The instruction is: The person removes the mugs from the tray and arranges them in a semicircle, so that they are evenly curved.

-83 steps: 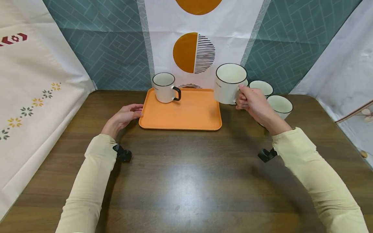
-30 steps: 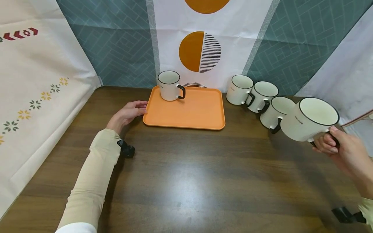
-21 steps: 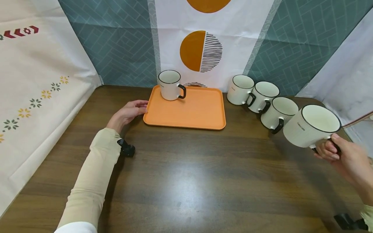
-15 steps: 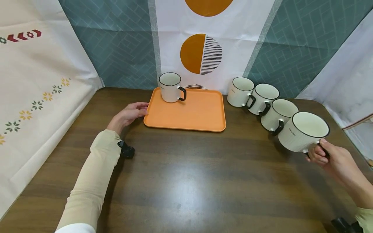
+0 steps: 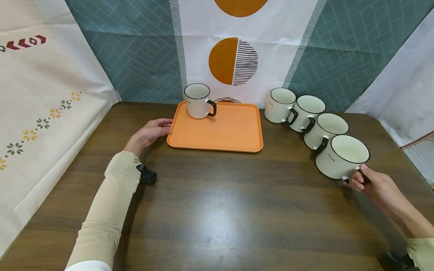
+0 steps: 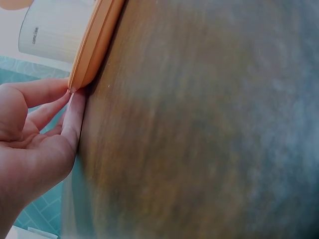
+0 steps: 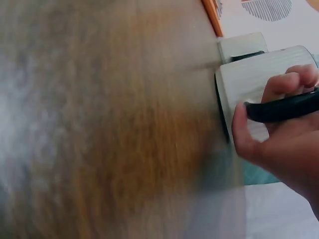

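Note:
My right hand (image 5: 376, 186) grips the black handle of a white enamel-style mug (image 5: 335, 163) at the right of the table; in the right wrist view the fingers (image 7: 279, 87) curl round the handle (image 7: 284, 108). The mug is upright, low over the tabletop, overlapping the mug (image 5: 322, 135) behind it in the head view. My left hand (image 5: 149, 133) holds the left edge of an orange tray (image 5: 223, 135), thumb and fingers at the rim (image 6: 92, 55) in the left wrist view. One white mug (image 5: 194, 105) stands at the tray's back left, handle to the right.
Two more white mugs, one by the wall (image 5: 278, 109) and one beside it (image 5: 305, 116), continue the slanting row right of the tray. A patterned cloth (image 5: 234, 64) hangs behind the brown wooden table (image 5: 210, 210). White cloths flank both sides.
The right hand has carried its mug from near the tray out to the right, then leftward and down to the front end of the row. The left hand stays at the tray edge.

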{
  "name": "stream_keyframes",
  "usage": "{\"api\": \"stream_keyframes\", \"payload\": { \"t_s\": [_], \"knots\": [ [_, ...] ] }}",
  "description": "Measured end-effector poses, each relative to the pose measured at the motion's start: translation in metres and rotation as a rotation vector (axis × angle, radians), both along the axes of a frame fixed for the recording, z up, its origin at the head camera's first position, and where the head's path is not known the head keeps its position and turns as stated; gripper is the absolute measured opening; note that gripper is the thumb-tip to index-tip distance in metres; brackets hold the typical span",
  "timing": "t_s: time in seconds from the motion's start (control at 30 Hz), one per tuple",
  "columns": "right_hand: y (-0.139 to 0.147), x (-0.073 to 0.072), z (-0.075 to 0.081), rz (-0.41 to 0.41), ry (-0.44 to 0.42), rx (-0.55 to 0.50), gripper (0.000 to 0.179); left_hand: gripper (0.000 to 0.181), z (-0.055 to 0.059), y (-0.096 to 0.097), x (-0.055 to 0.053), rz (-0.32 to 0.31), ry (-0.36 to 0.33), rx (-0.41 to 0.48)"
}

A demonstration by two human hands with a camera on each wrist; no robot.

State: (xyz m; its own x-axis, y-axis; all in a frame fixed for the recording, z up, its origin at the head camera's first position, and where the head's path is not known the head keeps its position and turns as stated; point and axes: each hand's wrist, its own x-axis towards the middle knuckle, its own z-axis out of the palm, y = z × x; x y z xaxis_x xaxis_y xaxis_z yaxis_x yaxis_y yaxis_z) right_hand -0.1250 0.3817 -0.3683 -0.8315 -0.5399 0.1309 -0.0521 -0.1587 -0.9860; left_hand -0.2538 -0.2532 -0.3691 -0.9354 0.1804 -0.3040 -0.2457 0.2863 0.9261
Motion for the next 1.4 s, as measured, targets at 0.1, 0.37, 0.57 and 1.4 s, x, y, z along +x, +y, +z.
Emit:
{"api": "stream_keyframes", "payload": {
  "t_s": [0.1, 0.37, 0.57, 1.4],
  "knots": [
    [0.0, 0.002, 0.003, -0.143, 0.046, 0.199, 0.038, 0.056, 0.0, 0.0, 0.0, 0.01, -0.004, 0.002],
    [-0.004, 0.007, 0.013, -0.377, 0.112, 0.586, 0.044, 0.055, -0.002, 0.001, 0.0, 0.018, -0.001, -0.004],
    [-0.008, 0.01, 0.01, -0.364, 0.095, 0.488, 0.042, 0.055, -0.001, 0.005, 0.0, 0.015, -0.004, -0.003],
    [-0.051, 0.016, 0.015, -0.416, 0.044, 0.651, 0.053, 0.056, 0.0, 0.003, 0.001, -0.001, -0.006, 0.006]
  ]
}}
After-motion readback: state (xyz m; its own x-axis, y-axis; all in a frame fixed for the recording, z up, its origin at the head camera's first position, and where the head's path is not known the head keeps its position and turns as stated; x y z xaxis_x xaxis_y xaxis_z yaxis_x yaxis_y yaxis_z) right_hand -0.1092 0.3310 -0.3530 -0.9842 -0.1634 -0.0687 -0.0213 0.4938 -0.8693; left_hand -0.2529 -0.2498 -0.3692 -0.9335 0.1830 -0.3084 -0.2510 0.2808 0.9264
